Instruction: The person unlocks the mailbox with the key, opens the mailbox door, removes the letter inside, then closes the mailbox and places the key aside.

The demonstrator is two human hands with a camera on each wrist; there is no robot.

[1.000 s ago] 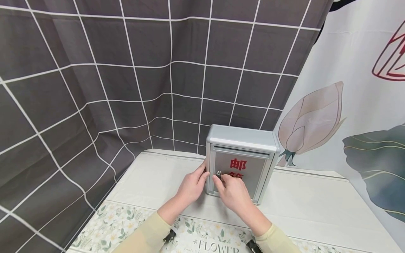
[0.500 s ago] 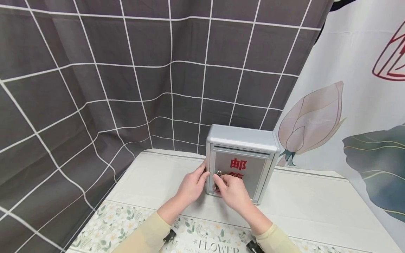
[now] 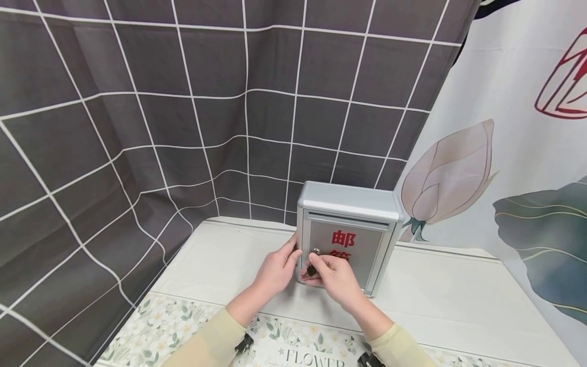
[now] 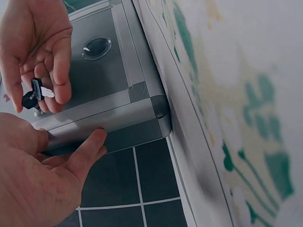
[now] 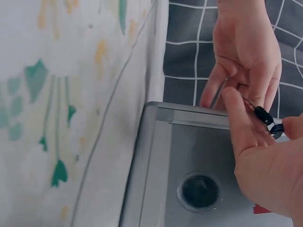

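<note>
A silver metal mailbox with red characters stands upright on the table. My left hand rests along its left side, fingers extended, with the thumb by the front edge. My right hand is at the lock on the door's left part, thumb and finger pinching a black-headed key. A second key with a silver blade hangs beside it, in front of the right hand's curled fingers. In the right wrist view the black key heads show between the hands; the key's tip is hidden.
The white table carries a floral runner along its front. Behind hangs a dark curtain with white grid lines, and a white one with a flower print at right. The mailbox door has a round clear window.
My right hand has turned at the lock and shifted slightly left and down; a black key head now shows below its thumb. My left hand stays against the mailbox's side.
</note>
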